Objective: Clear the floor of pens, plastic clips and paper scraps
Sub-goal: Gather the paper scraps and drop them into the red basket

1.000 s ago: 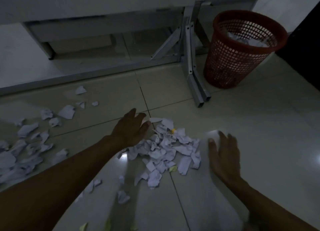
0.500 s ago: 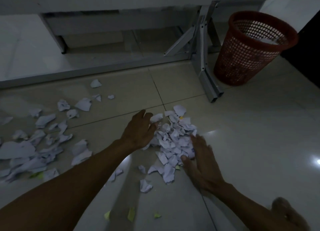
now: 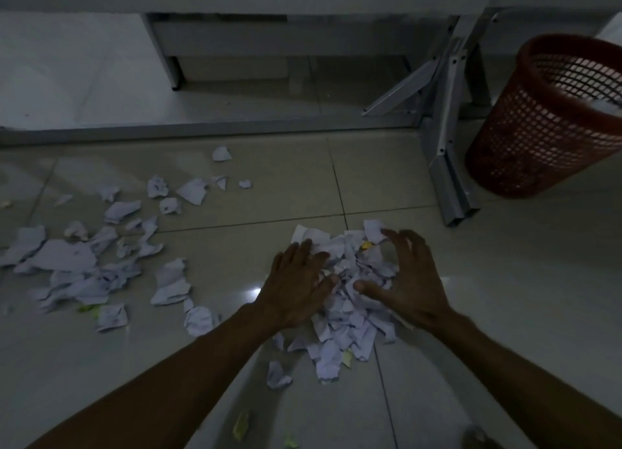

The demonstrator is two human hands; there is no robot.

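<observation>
Right hand (image 3: 409, 288) now closer across scrap pile (image 3: 350, 300).

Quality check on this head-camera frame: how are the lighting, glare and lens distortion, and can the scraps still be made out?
Head view: dim and underexposed, with a bluish cast; one small glare spot on the tile beside the left hand. Wide-angle bending tilts the red basket and table leg. The paper pile under the right hand and the scattered scraps stay legible.
</observation>
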